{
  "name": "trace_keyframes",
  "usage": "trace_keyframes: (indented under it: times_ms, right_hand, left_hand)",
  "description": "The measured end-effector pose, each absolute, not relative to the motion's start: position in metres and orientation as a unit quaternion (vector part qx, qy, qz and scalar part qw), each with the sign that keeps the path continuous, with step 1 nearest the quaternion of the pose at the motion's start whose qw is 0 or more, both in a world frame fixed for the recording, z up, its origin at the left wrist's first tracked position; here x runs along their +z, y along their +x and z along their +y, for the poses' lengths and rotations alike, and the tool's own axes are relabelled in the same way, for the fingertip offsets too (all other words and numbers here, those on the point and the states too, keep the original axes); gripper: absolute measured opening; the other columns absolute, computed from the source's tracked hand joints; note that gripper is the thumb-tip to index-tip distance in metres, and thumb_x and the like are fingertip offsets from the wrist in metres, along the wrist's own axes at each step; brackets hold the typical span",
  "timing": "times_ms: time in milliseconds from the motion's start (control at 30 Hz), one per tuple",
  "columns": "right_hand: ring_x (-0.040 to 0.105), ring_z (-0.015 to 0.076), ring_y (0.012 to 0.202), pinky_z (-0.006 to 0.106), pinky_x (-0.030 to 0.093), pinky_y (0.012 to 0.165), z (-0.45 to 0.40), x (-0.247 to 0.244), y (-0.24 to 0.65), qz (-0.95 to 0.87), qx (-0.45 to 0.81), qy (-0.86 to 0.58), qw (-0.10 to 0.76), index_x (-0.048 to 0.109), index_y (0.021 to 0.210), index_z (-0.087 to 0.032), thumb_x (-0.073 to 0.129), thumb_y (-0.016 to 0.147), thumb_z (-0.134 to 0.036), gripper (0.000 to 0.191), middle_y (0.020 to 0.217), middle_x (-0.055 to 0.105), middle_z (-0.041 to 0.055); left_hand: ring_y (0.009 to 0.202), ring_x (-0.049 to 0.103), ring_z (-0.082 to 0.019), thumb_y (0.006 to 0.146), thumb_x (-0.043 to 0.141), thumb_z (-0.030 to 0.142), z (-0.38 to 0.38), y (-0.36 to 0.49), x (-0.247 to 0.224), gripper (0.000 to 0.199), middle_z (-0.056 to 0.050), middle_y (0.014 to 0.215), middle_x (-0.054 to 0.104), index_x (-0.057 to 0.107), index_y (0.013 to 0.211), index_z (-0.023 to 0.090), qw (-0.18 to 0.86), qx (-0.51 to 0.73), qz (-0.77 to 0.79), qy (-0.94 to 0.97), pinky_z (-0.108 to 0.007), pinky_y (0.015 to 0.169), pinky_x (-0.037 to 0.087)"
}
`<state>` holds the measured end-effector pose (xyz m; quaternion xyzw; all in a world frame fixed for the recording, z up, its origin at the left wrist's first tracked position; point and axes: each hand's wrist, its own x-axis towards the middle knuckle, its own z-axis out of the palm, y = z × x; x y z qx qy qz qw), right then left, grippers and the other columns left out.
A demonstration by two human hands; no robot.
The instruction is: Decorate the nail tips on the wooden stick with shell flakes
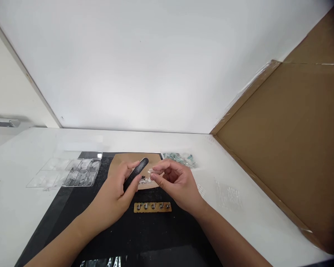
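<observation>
My left hand (121, 185) grips a dark nail file (136, 173), which slants up to the right between thumb and fingers. To its right, my right hand (178, 181) pinches a small, pale, clear piece (153, 171) between thumb and fingertips. The file and the piece are a short gap apart. Beneath both hands lies a brown sheet (151, 158) with small whitish bits (145, 181) on it. Nearer to me, a gold strip (153, 207) with several round metal holders lies on the black mat (144, 237).
A clear compartment box (83, 173) with pale pieces stands at the left. A bag of greenish pieces (180, 158) lies behind my right hand. Clear strips (229, 194) lie on the white table at the right, beside a cardboard panel (289, 148).
</observation>
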<state>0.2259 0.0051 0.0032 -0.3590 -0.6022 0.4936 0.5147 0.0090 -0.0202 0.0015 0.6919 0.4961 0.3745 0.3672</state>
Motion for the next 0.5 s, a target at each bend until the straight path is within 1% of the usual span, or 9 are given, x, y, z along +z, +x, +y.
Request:
trace_keyframes:
  times_ms: [33,67,100,167,200,267,400,433,500]
  right_hand:
    - [0.072,0.0175,0.083,0.025,0.056,0.058,0.004,0.004,0.227,-0.616,0.484,-0.353,0.512,0.078,0.097,-0.025,0.091,0.083,-0.032,0.020,0.096,0.075,0.0042]
    - [0.072,0.0177,0.083,0.026,0.055,0.057,0.004,0.005,0.227,-0.628,0.474,-0.348,0.510,0.079,0.097,-0.025,0.090,0.084,-0.032,0.019,0.098,0.075,0.0048]
    - [0.072,0.0179,0.082,0.027,0.056,0.058,0.004,0.005,0.228,-0.638,0.464,-0.345,0.509,0.079,0.098,-0.025,0.088,0.086,-0.032,0.017,0.098,0.075,0.0052]
    - [0.073,0.0187,0.083,0.031,0.060,0.067,0.004,0.004,0.228,-0.649,0.443,-0.340,0.517,0.079,0.097,-0.025,0.083,0.092,-0.033,0.010,0.096,0.075,0.0053]
    - [0.074,0.0190,0.084,0.033,0.062,0.072,0.004,0.002,0.228,-0.650,0.432,-0.340,0.525,0.078,0.095,-0.024,0.080,0.095,-0.033,0.009,0.095,0.074,0.0050]
    - [0.075,0.0191,0.084,0.035,0.063,0.077,0.004,-0.001,0.227,-0.646,0.417,-0.347,0.537,0.077,0.099,-0.024,0.078,0.097,-0.032,0.008,0.092,0.074,0.0040]
    - [0.074,0.0177,0.078,0.032,0.059,0.069,0.002,-0.005,0.222,-0.672,0.340,-0.373,0.541,0.072,0.119,-0.026,0.076,0.098,-0.028,0.022,0.091,0.075,0.0025]
    - [0.072,0.0171,0.075,0.032,0.058,0.068,0.001,-0.005,0.221,-0.690,0.300,-0.376,0.541,0.073,0.120,-0.026,0.075,0.098,-0.027,0.022,0.090,0.075,0.0023]
    - [0.067,0.0156,0.072,0.032,0.056,0.068,0.000,-0.004,0.219,-0.721,0.212,-0.377,0.541,0.075,0.114,-0.026,0.073,0.099,-0.022,0.016,0.088,0.074,0.0018]
  left_hand:
    - [0.093,0.072,-0.022,0.106,0.058,0.048,-0.021,0.010,0.001,0.045,-0.005,0.099,0.070,0.054,0.145,0.026,0.388,0.383,0.490,0.680,-0.036,0.084,0.059]
    - [0.084,0.072,-0.020,0.105,0.060,0.049,-0.022,0.011,0.002,0.046,-0.004,0.097,0.070,0.054,0.144,0.026,0.417,0.388,0.485,0.663,-0.033,0.076,0.060]
    - [0.069,0.069,-0.016,0.105,0.060,0.050,-0.022,0.013,0.002,0.047,-0.002,0.093,0.069,0.053,0.144,0.026,0.451,0.389,0.481,0.643,-0.028,0.063,0.058]
    - [0.047,0.057,-0.009,0.104,0.060,0.054,-0.024,0.015,0.005,0.050,0.001,0.089,0.067,0.050,0.144,0.026,0.517,0.383,0.475,0.600,-0.020,0.040,0.045]
    - [0.042,0.054,-0.007,0.103,0.061,0.055,-0.024,0.016,0.007,0.052,0.002,0.090,0.067,0.049,0.144,0.025,0.544,0.381,0.470,0.581,-0.018,0.034,0.040]
    - [0.040,0.055,-0.007,0.101,0.064,0.056,-0.025,0.017,0.011,0.055,0.002,0.090,0.066,0.048,0.142,0.024,0.587,0.382,0.455,0.550,-0.015,0.029,0.037]
    - [0.037,0.052,-0.006,0.099,0.067,0.056,-0.026,0.019,0.016,0.054,0.005,0.081,0.063,0.049,0.137,0.022,0.653,0.387,0.416,0.501,-0.013,0.027,0.036]
    - [0.036,0.051,-0.005,0.099,0.067,0.056,-0.027,0.020,0.016,0.052,0.005,0.080,0.062,0.050,0.134,0.021,0.667,0.387,0.406,0.490,-0.013,0.027,0.036]
    - [0.037,0.051,-0.006,0.099,0.066,0.056,-0.028,0.021,0.017,0.045,0.005,0.079,0.063,0.053,0.125,0.021,0.690,0.387,0.390,0.470,-0.013,0.027,0.038]
